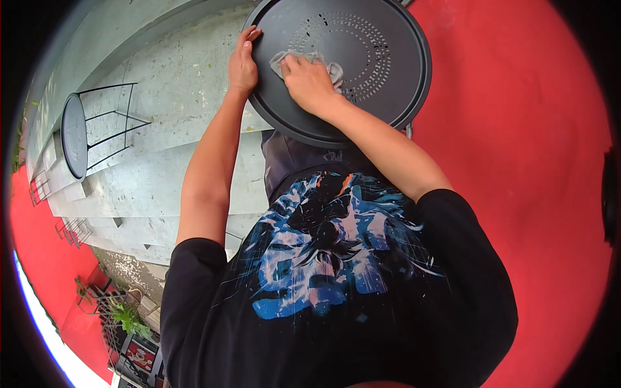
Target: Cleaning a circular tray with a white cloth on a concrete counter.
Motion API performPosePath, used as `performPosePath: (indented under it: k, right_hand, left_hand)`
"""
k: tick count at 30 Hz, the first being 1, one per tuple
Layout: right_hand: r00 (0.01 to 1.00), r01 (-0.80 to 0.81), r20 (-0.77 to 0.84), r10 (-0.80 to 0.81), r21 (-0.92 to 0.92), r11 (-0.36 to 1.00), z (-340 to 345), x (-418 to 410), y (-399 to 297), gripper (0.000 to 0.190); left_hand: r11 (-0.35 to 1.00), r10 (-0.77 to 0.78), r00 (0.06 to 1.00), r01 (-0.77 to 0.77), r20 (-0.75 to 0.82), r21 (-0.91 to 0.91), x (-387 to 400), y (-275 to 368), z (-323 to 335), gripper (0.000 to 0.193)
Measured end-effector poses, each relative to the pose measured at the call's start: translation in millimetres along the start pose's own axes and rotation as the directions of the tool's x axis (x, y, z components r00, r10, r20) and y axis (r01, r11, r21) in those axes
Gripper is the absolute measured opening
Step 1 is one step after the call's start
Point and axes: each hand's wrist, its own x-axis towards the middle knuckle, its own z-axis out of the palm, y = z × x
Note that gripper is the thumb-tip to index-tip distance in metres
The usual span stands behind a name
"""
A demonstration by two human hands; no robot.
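A round dark-grey table top point(354, 34) with a raised rim and rings of small perforations is right in front of my body. My left hand point(244, 63) rests against the rim on its left side, fingers spread along the edge. Pressed on the flat surface is a crumpled grey cloth point(334, 72), with my right hand point(308, 80) over it, fingers bent into the fabric. The cloth lies left of the table top's middle and covers some of the perforations. Most of what supports the table top is hidden.
A red wall point(509, 145) runs along the right side, close to the table top. To the left, a second round table point(75, 138) with a thin black metal frame point(114, 116) stands on the grey concrete floor point(189, 63). Green plants point(128, 317) and a metal lattice are at lower left.
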Motion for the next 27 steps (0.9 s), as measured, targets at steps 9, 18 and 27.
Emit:
performPosePath:
  k: [9, 18, 27]
  right_hand:
    - [0.792, 0.17, 0.526, -0.31, 0.298, 0.939, -79, -93, 48, 0.014]
    - [0.995, -0.057, 0.103, -0.013, 0.646, 0.762, -68, -24, 21, 0.05]
    - [0.8, 0.138, 0.433, -0.416, 0.543, 0.829, -59, -95, -6, 0.025]
  left_hand:
    - [0.983, -0.041, 0.998, 0.032, 0.046, 0.18, 1, -6, -1, 0.045]
    - [0.979, -0.009, 1.0, 0.003, 0.03, 0.205, 6, -9, 0, 0.044]
    - [0.974, -0.047, 0.998, 0.037, 0.037, 0.223, -1, -1, 1, 0.046]
